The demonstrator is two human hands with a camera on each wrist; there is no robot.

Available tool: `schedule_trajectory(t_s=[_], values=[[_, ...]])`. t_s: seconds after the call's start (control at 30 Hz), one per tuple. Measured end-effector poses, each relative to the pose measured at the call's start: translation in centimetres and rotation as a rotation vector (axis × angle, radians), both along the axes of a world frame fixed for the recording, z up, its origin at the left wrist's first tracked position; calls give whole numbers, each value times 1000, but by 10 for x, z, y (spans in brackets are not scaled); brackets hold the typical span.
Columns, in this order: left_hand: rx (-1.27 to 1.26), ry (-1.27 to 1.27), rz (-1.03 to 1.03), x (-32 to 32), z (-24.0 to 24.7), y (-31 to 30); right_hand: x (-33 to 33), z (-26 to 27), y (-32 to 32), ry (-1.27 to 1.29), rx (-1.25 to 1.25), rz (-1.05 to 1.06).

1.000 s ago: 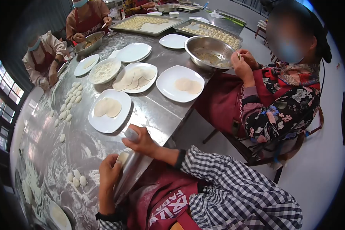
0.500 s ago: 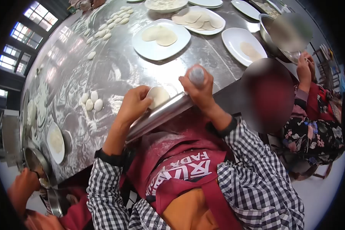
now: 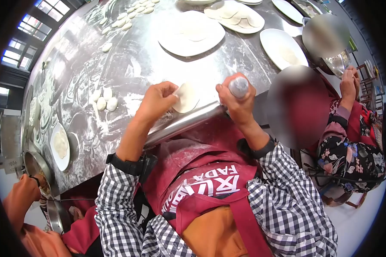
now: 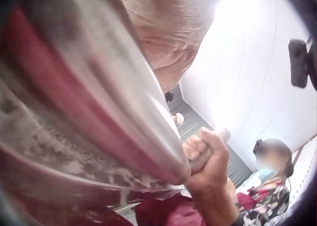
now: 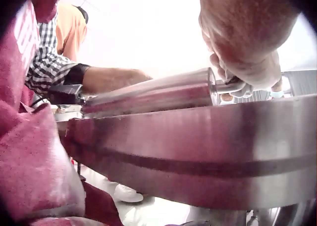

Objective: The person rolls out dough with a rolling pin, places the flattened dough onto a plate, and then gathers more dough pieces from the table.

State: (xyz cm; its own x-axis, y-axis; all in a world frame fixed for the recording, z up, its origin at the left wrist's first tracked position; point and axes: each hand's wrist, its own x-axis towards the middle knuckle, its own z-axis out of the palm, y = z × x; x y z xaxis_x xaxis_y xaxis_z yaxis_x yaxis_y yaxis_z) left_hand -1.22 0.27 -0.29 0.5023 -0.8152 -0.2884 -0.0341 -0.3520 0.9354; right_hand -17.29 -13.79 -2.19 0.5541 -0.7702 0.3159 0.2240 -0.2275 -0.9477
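Note:
In the head view my left hand (image 3: 158, 103) pinches the left edge of a thin round dough sheet (image 3: 187, 99), which stands partly tilted. To its right my right hand (image 3: 239, 100) curls round the handle of a metal rolling pin, its rounded grey end (image 3: 239, 87) showing above the fist. The pin's shiny barrel (image 5: 158, 92) lies along the table edge in the right wrist view, with my right hand (image 5: 247, 62) at its handle. In the left wrist view my left hand (image 4: 163, 32) is close up, its fingertips hidden, and my right hand (image 4: 210, 159) is beyond.
Plates with dough rounds stand ahead, one (image 3: 191, 45) nearest and another (image 3: 283, 55) at the right. Small dough pieces (image 3: 104, 100) lie left on the floured table (image 3: 85, 64). A person in a floral sleeve (image 3: 347, 158) sits right; an orange-sleeved person (image 3: 21, 197) is at lower left.
The head view has swung down and left over the second. Lately the dough sheet has been tilted up at my left hand, and my right hand has shifted slightly right with the pin.

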Motion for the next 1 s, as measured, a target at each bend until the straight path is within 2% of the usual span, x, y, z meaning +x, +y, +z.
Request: schedule_trajectory(t_s=[0.1,0.2,0.33,0.47,0.5,0.63,0.73,0.8,0.93,1.0], values=[[40,-261,-14,-3,-3,-4,33,-2,-12,-28,-23,-16],[43,-305,67,3,-7,-12,63,1,-18,-70,-132,-55],[85,-394,-10,-1,-7,-13,51,1,-15,-53,-83,-42],[70,-216,-55,6,-11,-6,7,-4,-2,-38,-28,-22],[27,-89,-21,4,-7,-4,0,-1,1,-34,-34,-22],[130,-180,-113,-1,0,-4,21,-9,-8,-27,-34,-34],[0,-338,-35,-4,-6,-13,55,2,-14,-44,-118,-57],[-4,-331,-26,-1,-10,-13,63,-3,-17,-47,-123,-64],[124,-360,-139,-4,-3,-8,30,-8,-13,-41,-120,-22],[226,-284,-243,3,4,-9,9,-3,-6,-22,-149,-14]])
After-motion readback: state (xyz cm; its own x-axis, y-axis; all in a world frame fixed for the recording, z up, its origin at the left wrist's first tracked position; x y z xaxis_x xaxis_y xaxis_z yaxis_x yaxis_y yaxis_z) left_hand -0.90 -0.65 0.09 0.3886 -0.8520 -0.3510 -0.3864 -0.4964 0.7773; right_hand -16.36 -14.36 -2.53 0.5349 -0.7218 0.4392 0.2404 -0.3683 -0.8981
